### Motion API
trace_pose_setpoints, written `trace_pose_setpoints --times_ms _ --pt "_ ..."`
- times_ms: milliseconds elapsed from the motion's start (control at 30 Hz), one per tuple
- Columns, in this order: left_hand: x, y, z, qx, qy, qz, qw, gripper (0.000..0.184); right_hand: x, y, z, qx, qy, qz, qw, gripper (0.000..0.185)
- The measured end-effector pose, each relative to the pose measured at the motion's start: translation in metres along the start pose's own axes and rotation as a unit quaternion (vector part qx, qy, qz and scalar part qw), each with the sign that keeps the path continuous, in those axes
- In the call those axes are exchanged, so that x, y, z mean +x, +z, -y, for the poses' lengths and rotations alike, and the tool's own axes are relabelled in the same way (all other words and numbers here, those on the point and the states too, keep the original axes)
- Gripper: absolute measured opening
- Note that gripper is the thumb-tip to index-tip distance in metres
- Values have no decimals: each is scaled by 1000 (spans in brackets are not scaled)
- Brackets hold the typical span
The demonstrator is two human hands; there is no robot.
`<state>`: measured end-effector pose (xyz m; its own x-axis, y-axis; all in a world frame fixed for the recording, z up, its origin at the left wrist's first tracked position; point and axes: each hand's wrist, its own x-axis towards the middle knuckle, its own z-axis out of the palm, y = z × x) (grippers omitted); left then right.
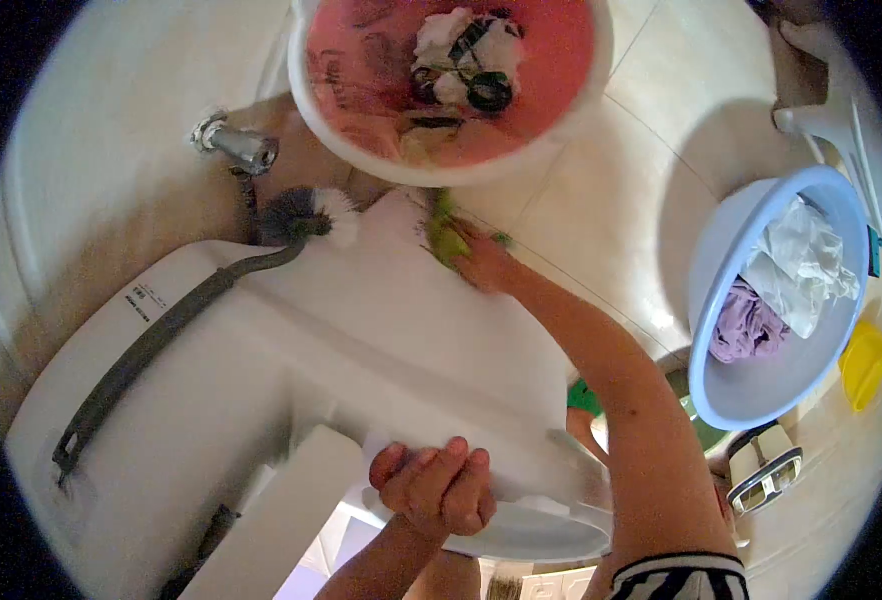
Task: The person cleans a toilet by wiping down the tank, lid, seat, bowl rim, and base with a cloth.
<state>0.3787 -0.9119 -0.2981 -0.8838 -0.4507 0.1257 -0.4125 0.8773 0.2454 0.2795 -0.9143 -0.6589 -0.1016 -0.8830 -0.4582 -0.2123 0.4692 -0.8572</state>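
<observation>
A white toilet (431, 340) fills the middle of the view. My right hand (481, 258) reaches over it to its far side, its fingers closed round a yellow-green scrubber (448, 238) pressed close to the toilet's outer surface. Motion blurs the scrubber, so its exact kind is unclear. Nearer to me, my left hand (436, 488) has its fingers curled over the edge of the toilet bowl. On top of the toilet lies a toilet brush (176, 322), its long grey handle slanting down to the left and its bristles near the wall.
A red tub with a pale rim (451, 172) holds crumpled white and dark things. At right, a blue basin (699, 385) contains white and purple cloth; a yellow container (866, 365) stands beside it. A metal valve (241, 145) juts from the tiled wall.
</observation>
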Motion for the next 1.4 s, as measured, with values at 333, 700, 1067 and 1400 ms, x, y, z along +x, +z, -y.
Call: trace_pose_setpoints --times_ms 333,700,1067,1400 --pt "3 6 -8 -5 -2 -8 1000 20 -199 -12 32 236 7 -25 971 67" --pt "9 4 -10 -8 17 40 999 19 -5 -44 158 211 -226 6 951 56" --pt "13 3 -17 -19 -6 48 999 14 -63 -37 163 207 -260 -5 943 67" --pt "11 5 -20 -27 5 59 998 16 -63 -59 170 25 -213 -20 976 74"
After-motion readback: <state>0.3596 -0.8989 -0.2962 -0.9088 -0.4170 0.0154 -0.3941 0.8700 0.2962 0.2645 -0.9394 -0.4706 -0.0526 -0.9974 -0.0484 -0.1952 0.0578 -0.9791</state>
